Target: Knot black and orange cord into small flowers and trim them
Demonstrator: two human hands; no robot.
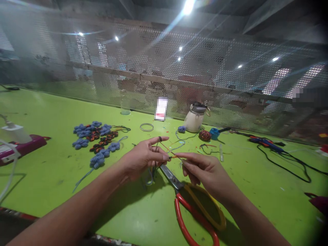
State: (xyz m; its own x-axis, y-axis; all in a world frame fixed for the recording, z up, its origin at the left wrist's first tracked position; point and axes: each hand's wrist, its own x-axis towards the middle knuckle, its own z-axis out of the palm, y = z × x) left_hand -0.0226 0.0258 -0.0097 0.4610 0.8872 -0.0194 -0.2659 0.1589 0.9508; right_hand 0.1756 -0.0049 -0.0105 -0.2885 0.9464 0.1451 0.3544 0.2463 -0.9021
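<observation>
Dark yarn loops over the raised index finger of my left hand. That hand's thumb and fingers pinch a small piece of crochet work with a bit of orange in it. My right hand is closed on a thin crochet hook, whose tip meets the work between the hands. Loose yarn ends hang below my left hand. Under both hands lie large scissors with one red and one yellow handle; my left hand hides their tips.
Blue and dark-red crocheted flowers lie to the left. Behind the hands are a metal ring, a phone, a white bottle and a brown yarn ball. A power strip sits far left, a corded tool right.
</observation>
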